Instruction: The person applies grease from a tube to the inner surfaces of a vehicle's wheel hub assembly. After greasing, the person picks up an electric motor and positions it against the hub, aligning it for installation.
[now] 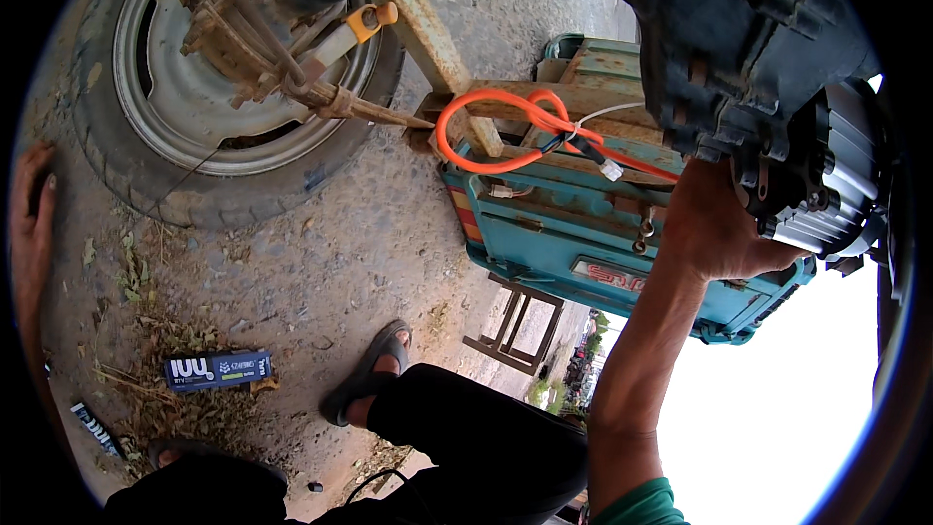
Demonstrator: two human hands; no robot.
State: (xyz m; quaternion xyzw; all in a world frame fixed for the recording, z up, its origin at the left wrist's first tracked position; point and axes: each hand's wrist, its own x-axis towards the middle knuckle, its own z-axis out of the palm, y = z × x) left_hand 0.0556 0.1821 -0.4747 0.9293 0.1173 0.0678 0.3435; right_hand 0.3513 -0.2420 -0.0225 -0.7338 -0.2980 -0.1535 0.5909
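Observation:
My right hand [714, 224] reaches up from a green sleeve and grips a silver finned motor [844, 175], its thumb against the lower side and its fingers hidden behind. The motor joins a dark axle housing [748, 29], greasy and bolted. Beside this hand, an orange cable [486, 167] lies looped and bound with a white tie, a pale connector [610, 170] on its end. My left hand [31, 196] shows at the far left edge, partly cut off, fingers stretched out over the ground with nothing visible in them.
A wheel [92, 117] stands by a rusty leaf spring [248, 49]. Behind the cable is a teal vehicle body [544, 233] on a rusty frame. A blue box [219, 370] and a black tube [95, 430] lie among dry leaves near my feet. A low metal stand [520, 331] is farther off.

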